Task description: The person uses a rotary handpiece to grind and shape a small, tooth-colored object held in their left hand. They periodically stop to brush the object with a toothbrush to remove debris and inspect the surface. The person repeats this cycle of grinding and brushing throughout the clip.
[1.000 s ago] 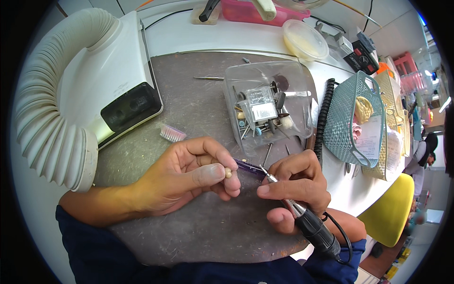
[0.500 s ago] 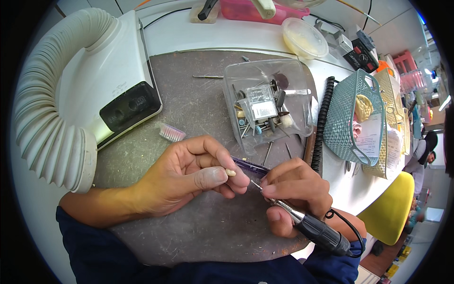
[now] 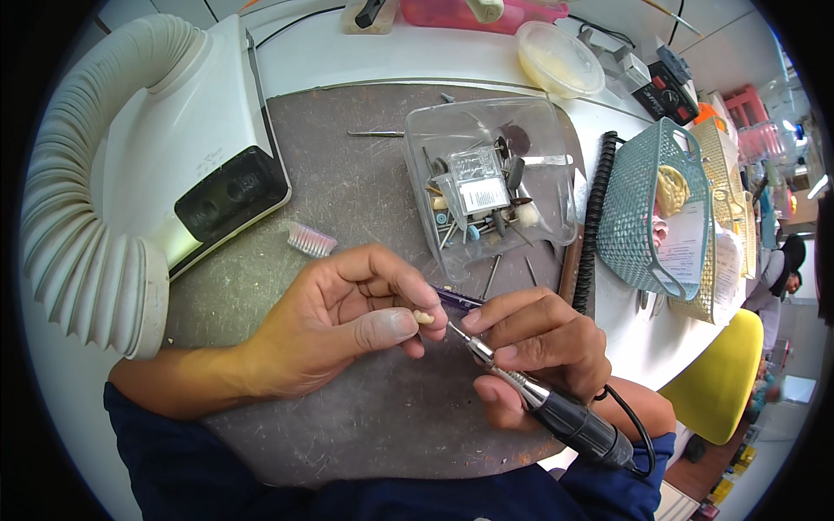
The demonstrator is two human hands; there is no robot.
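Observation:
Between the thumb and forefinger of my left hand (image 3: pixel 334 317) is a small cream-coloured dental crown piece (image 3: pixel 424 319). My right hand (image 3: pixel 552 347) grips a rotary handpiece (image 3: pixel 586 425), silver at the front and black at the back, with a cord. Its thin bur (image 3: pixel 458 331) points left, close to the fingertips of my left hand; whether it touches the piece I cannot tell. Behind my hands lies a purple-handled brush (image 3: pixel 456 298), partly hidden, with its pale bristles (image 3: pixel 311 239) showing beyond my left hand.
A clear plastic box (image 3: pixel 547 230) of small burs and polishing wheels stands behind my hands on the dark work mat (image 3: pixel 347 191). To the left is a white unit (image 3: pixel 217 113) with a ribbed hose (image 3: pixel 95 286). Baskets (image 3: pixel 638 208) stand right, beside a coiled black cord (image 3: pixel 597 226).
The handpiece has shifted slightly left, its bur now nearer my left fingertips. My right forefinger has lifted and straightened a little. The left hand keeps its pinch.

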